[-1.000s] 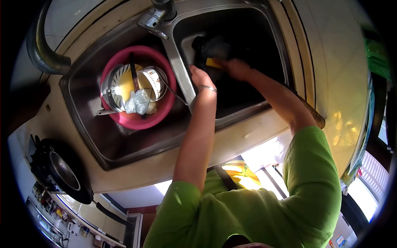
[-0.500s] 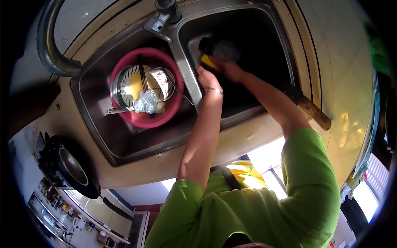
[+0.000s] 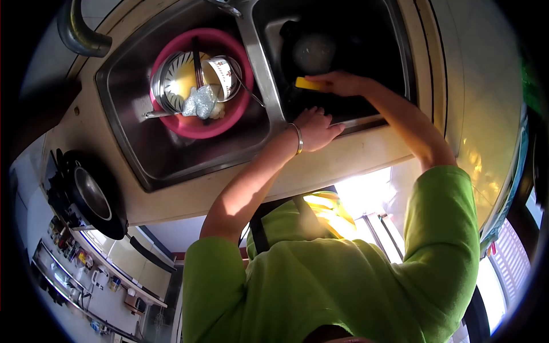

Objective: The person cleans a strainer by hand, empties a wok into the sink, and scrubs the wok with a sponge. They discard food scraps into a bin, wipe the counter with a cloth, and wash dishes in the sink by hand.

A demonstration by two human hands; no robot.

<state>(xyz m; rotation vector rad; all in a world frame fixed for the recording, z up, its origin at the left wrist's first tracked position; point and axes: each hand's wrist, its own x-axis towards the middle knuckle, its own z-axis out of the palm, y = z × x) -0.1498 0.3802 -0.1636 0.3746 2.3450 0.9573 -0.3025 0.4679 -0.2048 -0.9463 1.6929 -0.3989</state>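
Observation:
My right hand (image 3: pixel 346 84) pinches a yellow sponge (image 3: pixel 309 84) over the right sink basin (image 3: pixel 269 71). A large black pan (image 3: pixel 366 34) seems to fill much of that basin, its outline lost in shadow. A greyish, foamy-looking patch (image 3: pixel 314 51) lies inside it, just beyond the sponge. At the basin's front rim is my left hand (image 3: pixel 316 130), wearing a bracelet (image 3: pixel 298 139). Its fingers curl over the edge with the thumb pointing right; what they grip is hidden.
In the left basin (image 3: pixel 189 163) stands a pink tub (image 3: pixel 200 135) holding bowls, chopsticks, crumpled foil and a metal utensil. A tap (image 3: pixel 86 40) arches at the upper left. A black frying pan (image 3: pixel 94 194) sits on the left counter edge, its handle sticking outward.
My right hand has drawn the sponge nearer, away from the foamy patch. My left hand has come back to the front rim. The wooden handle at the right no longer shows.

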